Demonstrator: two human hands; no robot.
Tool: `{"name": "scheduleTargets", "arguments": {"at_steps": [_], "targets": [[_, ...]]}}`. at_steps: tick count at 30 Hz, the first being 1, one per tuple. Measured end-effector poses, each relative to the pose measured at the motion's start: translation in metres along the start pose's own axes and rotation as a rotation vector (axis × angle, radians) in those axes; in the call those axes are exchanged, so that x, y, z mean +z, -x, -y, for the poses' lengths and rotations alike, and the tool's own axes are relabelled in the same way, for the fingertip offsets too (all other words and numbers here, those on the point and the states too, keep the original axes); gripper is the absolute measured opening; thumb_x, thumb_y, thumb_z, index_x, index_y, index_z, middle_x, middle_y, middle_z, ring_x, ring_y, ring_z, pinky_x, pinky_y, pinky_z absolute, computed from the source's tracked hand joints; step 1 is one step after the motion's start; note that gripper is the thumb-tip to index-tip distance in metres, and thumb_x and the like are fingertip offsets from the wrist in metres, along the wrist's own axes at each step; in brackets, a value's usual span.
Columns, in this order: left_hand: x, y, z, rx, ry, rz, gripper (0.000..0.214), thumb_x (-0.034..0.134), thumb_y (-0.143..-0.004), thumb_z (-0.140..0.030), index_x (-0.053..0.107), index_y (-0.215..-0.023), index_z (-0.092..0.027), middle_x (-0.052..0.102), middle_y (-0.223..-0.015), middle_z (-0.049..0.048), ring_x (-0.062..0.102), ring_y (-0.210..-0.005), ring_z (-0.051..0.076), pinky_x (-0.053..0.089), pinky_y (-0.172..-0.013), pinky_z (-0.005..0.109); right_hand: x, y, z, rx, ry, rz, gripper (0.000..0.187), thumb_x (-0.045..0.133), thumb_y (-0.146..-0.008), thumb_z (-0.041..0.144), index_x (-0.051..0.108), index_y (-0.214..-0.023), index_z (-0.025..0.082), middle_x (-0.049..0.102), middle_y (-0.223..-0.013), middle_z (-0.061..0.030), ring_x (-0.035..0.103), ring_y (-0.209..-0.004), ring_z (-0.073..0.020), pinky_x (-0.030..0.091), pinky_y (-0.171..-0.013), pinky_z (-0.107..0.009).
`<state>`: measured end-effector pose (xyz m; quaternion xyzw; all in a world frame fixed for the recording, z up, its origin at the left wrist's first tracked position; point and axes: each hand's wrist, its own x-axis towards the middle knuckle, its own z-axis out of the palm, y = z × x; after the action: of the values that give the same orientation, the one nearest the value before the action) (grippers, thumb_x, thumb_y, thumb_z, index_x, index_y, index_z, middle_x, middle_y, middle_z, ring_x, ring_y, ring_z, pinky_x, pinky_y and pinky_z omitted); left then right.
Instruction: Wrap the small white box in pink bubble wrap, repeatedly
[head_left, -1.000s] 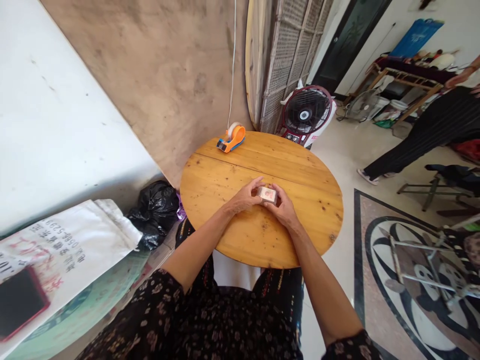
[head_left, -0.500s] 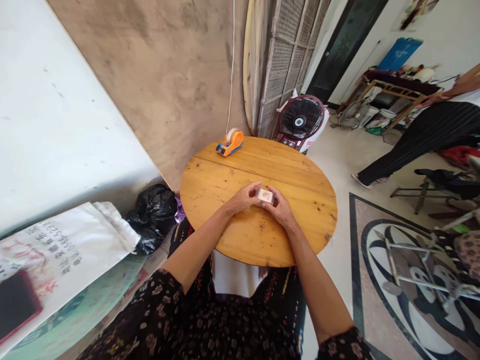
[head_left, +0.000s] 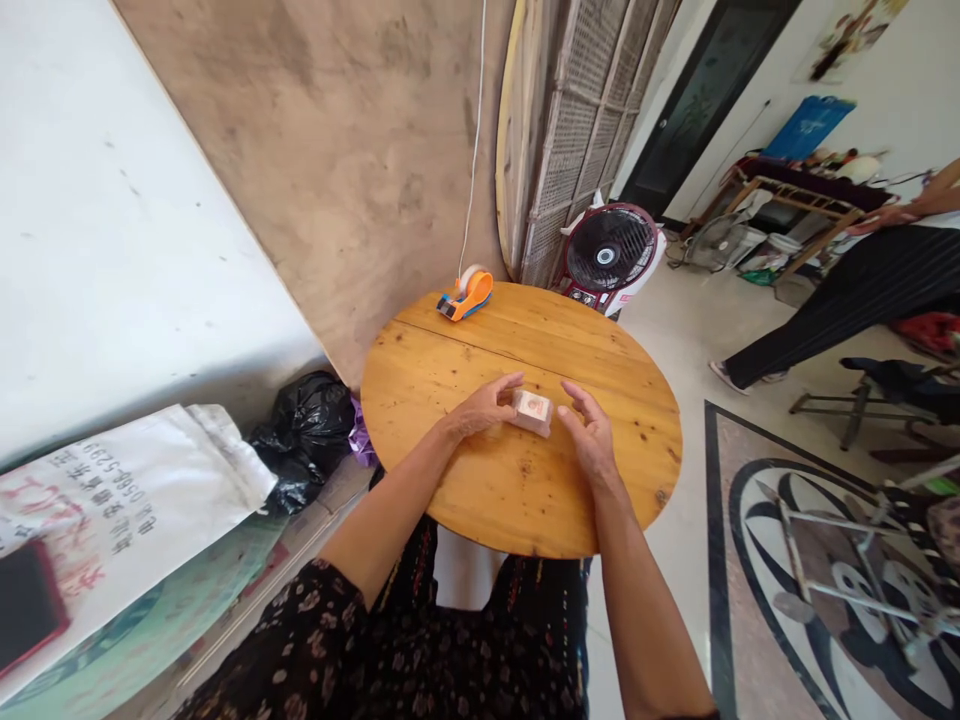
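Observation:
A small clear plastic box [head_left: 532, 413] with a white and orange label on top rests on the round wooden table [head_left: 480, 490]. At its left end is my left hand [head_left: 484, 405], fingers apart and thumb at or against the box's side. On the other side, my right hand [head_left: 591, 430] is open, a small gap between its fingers and the box. Farther back on the table stands an orange and blue tape dispenser [head_left: 466, 293] with a roll of tape in it.
A fan [head_left: 607, 250] stands behind the table. To the left are black plastic bags [head_left: 307, 420] and a white sack [head_left: 142, 490] with a phone [head_left: 30, 605] on it. A person in dark trousers [head_left: 832, 290] stands at right, near a folding stool [head_left: 885, 395].
My right hand has let go of the box and moved right, its fingers opening. The left hand has loosened at the other end. My view has shifted slightly.

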<state>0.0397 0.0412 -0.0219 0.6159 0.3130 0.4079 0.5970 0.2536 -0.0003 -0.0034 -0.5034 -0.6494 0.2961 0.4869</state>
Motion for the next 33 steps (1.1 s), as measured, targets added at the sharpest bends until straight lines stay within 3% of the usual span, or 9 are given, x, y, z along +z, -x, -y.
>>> {"name": "scheduleTargets", "arguments": {"at_steps": [7,12,17,22,26,29,33], "targets": [[-0.003,0.003,-0.004,-0.021,-0.247,0.013,0.077,0.062,-0.066,-0.015,0.042,-0.14,-0.014,0.045,-0.144,0.0152,0.047,-0.13,0.031,0.034,-0.111,0.048,0.001,-0.001,0.001,-0.117,0.115,-0.117,0.026,0.058,-0.086,0.039,0.069,-0.105,0.024,0.068,-0.114,-0.0071,0.06,-0.111,-0.0235,0.043,-0.102,-0.044],[-0.01,0.005,-0.004,0.037,-0.628,0.003,0.068,0.057,-0.064,-0.012,0.05,-0.131,-0.01,0.048,-0.139,0.0173,0.04,-0.131,0.033,0.029,-0.113,0.048,-0.01,0.002,0.006,-0.155,0.14,-0.184,0.013,0.061,-0.085,0.034,0.067,-0.082,0.024,0.067,-0.09,-0.0052,0.063,-0.09,-0.0209,0.05,-0.086,-0.039],[-0.014,0.007,-0.01,0.046,-0.752,0.125,0.057,0.054,-0.066,-0.016,0.053,-0.123,-0.015,0.05,-0.135,0.0117,0.04,-0.13,0.03,0.031,-0.112,0.046,-0.014,-0.001,0.005,-0.206,0.257,-0.062,0.011,0.061,-0.085,0.032,0.067,-0.083,0.024,0.066,-0.102,-0.0072,0.062,-0.098,-0.0216,0.049,-0.088,-0.04],[-0.013,0.006,-0.007,0.019,-0.798,0.091,0.056,0.059,-0.07,-0.025,0.054,-0.124,-0.013,0.048,-0.138,0.0145,0.036,-0.134,0.032,0.029,-0.114,0.045,-0.005,-0.012,0.009,-0.287,0.345,0.06,0.011,0.063,-0.083,0.03,0.07,-0.091,0.026,0.065,-0.11,-0.0083,0.06,-0.106,-0.0228,0.046,-0.096,-0.043],[-0.016,0.005,-0.004,0.041,-0.769,0.083,0.059,0.057,-0.068,-0.017,0.055,-0.127,-0.013,0.047,-0.141,0.0149,0.038,-0.135,0.03,0.03,-0.114,0.043,-0.003,-0.02,0.012,-0.289,0.335,0.06,0.01,0.065,-0.082,0.029,0.069,-0.09,0.024,0.065,-0.113,-0.0094,0.06,-0.107,-0.0231,0.045,-0.097,-0.042],[-0.018,0.005,-0.003,0.018,-0.664,0.008,0.052,0.053,-0.066,-0.012,0.063,-0.117,-0.015,0.058,-0.131,0.0107,0.05,-0.125,0.027,0.037,-0.109,0.04,-0.007,-0.02,0.007,-0.202,0.24,-0.043,0.011,0.061,-0.084,0.03,0.066,-0.079,0.022,0.067,-0.104,-0.008,0.062,-0.099,-0.0213,0.047,-0.091,-0.039],[-0.015,0.003,0.002,-0.069,-0.442,-0.321,0.037,0.046,-0.07,-0.012,0.07,-0.098,-0.015,0.072,-0.1,0.005,0.065,-0.095,0.021,0.049,-0.091,0.034,-0.013,-0.013,-0.006,-0.008,0.068,-0.2,0.022,0.061,-0.084,0.035,0.06,-0.069,0.02,0.066,-0.085,-0.0036,0.061,-0.082,-0.0179,0.047,-0.08,-0.033]]}}
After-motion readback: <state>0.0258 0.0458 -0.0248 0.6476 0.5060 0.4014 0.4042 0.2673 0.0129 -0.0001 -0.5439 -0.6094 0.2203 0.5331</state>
